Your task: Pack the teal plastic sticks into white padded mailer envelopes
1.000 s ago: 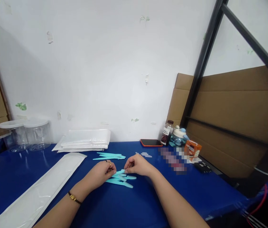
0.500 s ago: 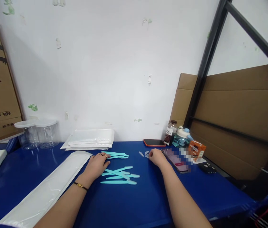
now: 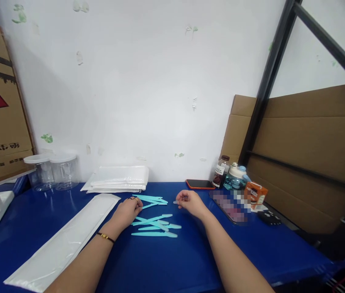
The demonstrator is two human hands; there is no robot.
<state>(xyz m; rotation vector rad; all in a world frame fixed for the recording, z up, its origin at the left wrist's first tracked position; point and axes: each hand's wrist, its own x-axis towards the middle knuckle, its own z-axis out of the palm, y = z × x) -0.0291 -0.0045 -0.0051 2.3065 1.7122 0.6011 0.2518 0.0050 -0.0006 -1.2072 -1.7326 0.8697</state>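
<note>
My left hand [image 3: 127,212] is closed on the near end of a turquoise eyebrow razor [image 3: 150,205], beside other razors [image 3: 148,197] in the far group. Closer to me lies a second loose group of several turquoise razors [image 3: 157,234], some crossing one another. To the right, my right hand [image 3: 192,203] pinches a small clear plastic cap [image 3: 176,202] between thumb and fingers, its tip pointing left toward the razors. Any other caps near that hand are hidden behind it.
A long white padded package [image 3: 65,240] lies at left, with a stack of white packets [image 3: 120,179] behind. Clear jars [image 3: 65,173] stand back left. Along the right are an orange-edged phone [image 3: 199,184], another phone [image 3: 229,207], bottles [image 3: 235,177] and an orange box [image 3: 255,194].
My right hand has moved left with a clear cap lifted in its fingers. My left hand has closed on one razor's end and turned that razor at an angle.
</note>
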